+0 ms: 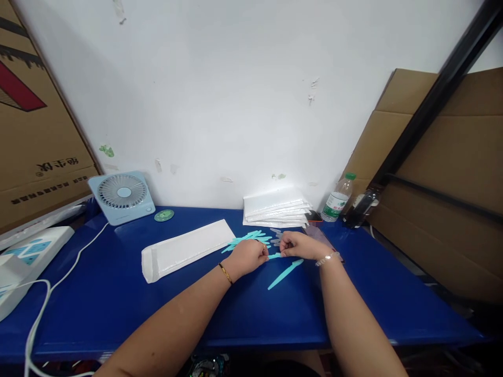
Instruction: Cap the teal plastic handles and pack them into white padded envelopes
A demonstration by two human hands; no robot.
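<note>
Between my two hands, a turquoise eyebrow razor (274, 255) is held just above the blue table. My left hand (248, 256) pinches its left end, and the fingers of my right hand (299, 245) are closed on its right end. One more turquoise razor (285, 275) lies slantwise on the table, nearer to me. Behind my left hand is a loose pile of turquoise razors (245, 239), partly covered by the hand. Several small clear plastic pieces (276, 235), which look like blade caps, lie next to my right fingers.
A white padded envelope (188, 248) lies left of the pile. More envelopes (275, 207) are stacked by the wall. A blue fan (124, 195), a green disc (164, 215) and a power strip (31, 256) are on the left. A water bottle (338, 199) and dark bottle (361, 208) stand right.
</note>
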